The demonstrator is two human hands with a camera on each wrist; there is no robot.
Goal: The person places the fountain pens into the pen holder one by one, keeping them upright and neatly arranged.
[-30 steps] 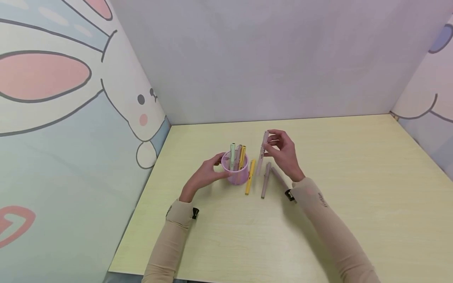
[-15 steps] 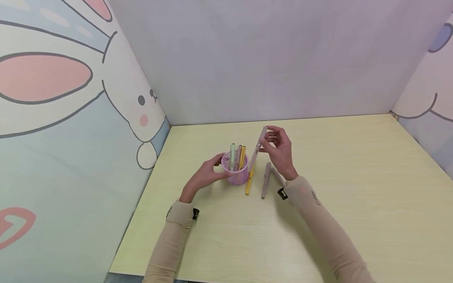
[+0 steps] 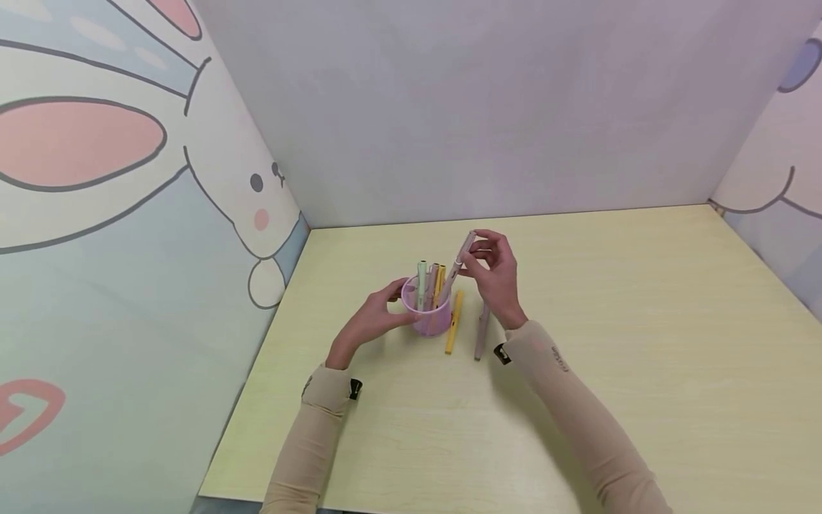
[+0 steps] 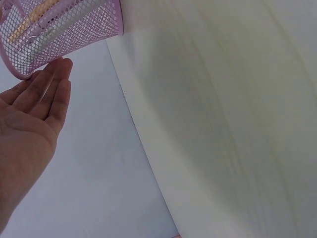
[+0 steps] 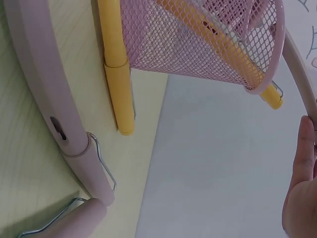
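A pink mesh pen cup (image 3: 433,325) stands on the table, and my left hand (image 3: 374,315) holds it from the left with thumb and fingers on either side. Inside lean a pale green pen (image 3: 421,277), a yellow pen (image 3: 442,275) and a mauve pen (image 3: 432,278). My right hand (image 3: 499,280) pinches another mauve pen (image 3: 464,251) near its upper part; the pen tilts, its lower end inside the cup's rim. Beside the cup lie a yellow pen (image 5: 117,84) and a mauve pen (image 5: 52,106). A further mauve pen (image 5: 77,218) shows only in the right wrist view.
The pale wooden table (image 3: 398,428) meets a plain grey wall (image 3: 488,121) at the back. A wall with a cartoon rabbit (image 3: 225,157) rises along the left edge, and another printed wall (image 3: 783,164) is at the right.
My right hand has moved left with the mauve pen, bringing its lower end from beside the cup to inside the rim. The left hand and the cup have stayed in place.
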